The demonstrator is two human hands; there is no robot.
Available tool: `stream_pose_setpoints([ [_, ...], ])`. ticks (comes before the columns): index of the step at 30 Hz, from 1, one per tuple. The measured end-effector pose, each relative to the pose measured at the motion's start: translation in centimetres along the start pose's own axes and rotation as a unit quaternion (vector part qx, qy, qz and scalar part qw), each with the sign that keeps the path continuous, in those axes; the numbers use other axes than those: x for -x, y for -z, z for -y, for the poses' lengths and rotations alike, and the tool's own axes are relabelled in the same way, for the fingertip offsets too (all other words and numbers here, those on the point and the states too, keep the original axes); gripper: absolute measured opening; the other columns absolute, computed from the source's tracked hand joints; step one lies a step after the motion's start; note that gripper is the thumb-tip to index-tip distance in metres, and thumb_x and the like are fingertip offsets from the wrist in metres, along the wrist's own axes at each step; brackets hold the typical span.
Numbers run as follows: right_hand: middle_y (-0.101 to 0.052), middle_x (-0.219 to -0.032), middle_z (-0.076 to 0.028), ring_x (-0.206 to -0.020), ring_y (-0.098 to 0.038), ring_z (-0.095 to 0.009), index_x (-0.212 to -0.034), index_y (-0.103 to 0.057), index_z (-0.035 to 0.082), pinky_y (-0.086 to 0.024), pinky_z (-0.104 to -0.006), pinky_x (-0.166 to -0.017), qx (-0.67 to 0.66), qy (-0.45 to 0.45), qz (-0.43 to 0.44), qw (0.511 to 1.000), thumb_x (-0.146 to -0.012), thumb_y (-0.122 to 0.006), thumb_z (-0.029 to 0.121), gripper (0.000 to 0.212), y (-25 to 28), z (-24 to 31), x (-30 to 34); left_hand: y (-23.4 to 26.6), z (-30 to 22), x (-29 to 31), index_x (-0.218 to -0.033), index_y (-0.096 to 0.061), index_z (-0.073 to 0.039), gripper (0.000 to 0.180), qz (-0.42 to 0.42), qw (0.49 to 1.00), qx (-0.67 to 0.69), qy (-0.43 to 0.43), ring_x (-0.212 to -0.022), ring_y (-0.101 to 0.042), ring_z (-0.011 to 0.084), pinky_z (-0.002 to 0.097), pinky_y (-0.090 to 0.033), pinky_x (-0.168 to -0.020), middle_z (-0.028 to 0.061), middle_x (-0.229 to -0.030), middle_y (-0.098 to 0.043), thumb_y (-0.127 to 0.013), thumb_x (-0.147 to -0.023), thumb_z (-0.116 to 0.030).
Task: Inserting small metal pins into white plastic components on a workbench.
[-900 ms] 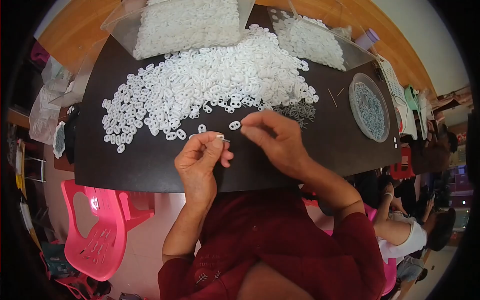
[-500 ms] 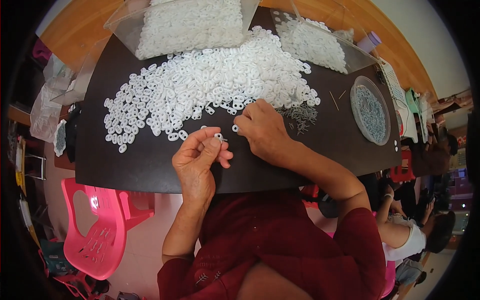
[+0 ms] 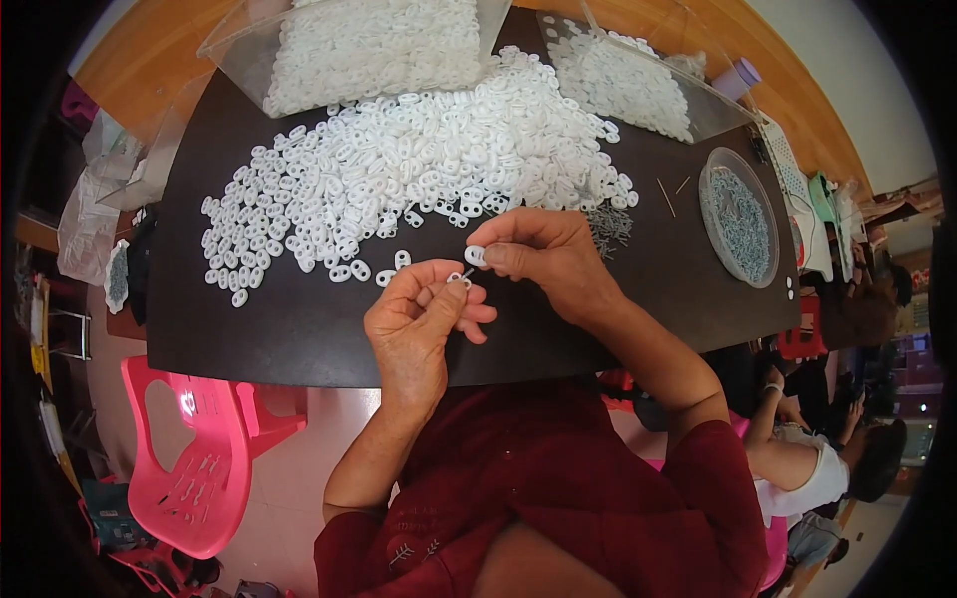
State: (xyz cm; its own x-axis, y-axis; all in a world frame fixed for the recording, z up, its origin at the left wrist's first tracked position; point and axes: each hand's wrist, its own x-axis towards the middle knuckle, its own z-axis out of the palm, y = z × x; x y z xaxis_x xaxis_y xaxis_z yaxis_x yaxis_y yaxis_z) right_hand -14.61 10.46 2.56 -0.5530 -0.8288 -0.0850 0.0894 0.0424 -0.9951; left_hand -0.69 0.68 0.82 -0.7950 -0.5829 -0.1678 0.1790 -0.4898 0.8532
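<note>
Between its thumb and forefinger my left hand [image 3: 414, 324] pinches a small white oval plastic piece [image 3: 460, 281] with a grey pin [image 3: 469, 271] sticking out of it. Just to the right, my right hand [image 3: 548, 254] holds a second white oval piece [image 3: 476, 256] by its edge, close to the pin. Whether the pin touches this second piece I cannot tell. Beyond both hands spreads a large heap of white two-holed oval pieces [image 3: 429, 149]. Loose grey pins [image 3: 610, 229] lie beside the heap, partly behind my right hand.
Clear bins of white pieces, a large one [image 3: 374, 55] and a smaller one [image 3: 638, 90], stand at the back of the dark table [image 3: 259, 339]. A round tub of grey pins [image 3: 738, 219] sits at right. A pink chair [image 3: 199, 448] is at left; another person [image 3: 807, 463] sits at right.
My right hand has picked up a white oval piece from the table and brought it toward my left hand. My left hand has shifted slightly right with its piece and pin.
</note>
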Motion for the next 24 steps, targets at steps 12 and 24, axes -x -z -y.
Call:
stream_pose_setpoints([
  [12,-0.064,-0.075,0.0,-0.066,-0.055,-0.005,-0.091,-0.069,0.002,-0.041,-0.0187,-0.057,-0.034,-0.006,-0.026,0.999,-0.08,-0.068,0.01,0.013,-0.8,-0.5,0.3,-0.8,1.1,0.4,-0.118,-0.054,0.007,0.03,-0.042,0.996,-0.034,-0.066,-0.064,-0.063,0.0177,0.0252,-0.05,-0.053,0.0136,-0.08,-0.064,-0.056,-0.09,-0.003],
  [24,-0.065,-0.082,-0.008,-0.07,-0.061,-0.009,-0.098,-0.062,-0.003,-0.052,-0.023,-0.062,-0.03,-0.005,-0.058,0.998,-0.086,-0.059,0.0,0.012,-2.5,-0.8,1.2,-1.2,2.0,0.6,-0.117,-0.056,0.004,0.028,-0.073,0.992,-0.019,-0.1,-0.066,-0.063,0.0169,0.0258,-0.051,-0.054,0.0116,-0.081,-0.063,-0.054,-0.09,-0.001],
])
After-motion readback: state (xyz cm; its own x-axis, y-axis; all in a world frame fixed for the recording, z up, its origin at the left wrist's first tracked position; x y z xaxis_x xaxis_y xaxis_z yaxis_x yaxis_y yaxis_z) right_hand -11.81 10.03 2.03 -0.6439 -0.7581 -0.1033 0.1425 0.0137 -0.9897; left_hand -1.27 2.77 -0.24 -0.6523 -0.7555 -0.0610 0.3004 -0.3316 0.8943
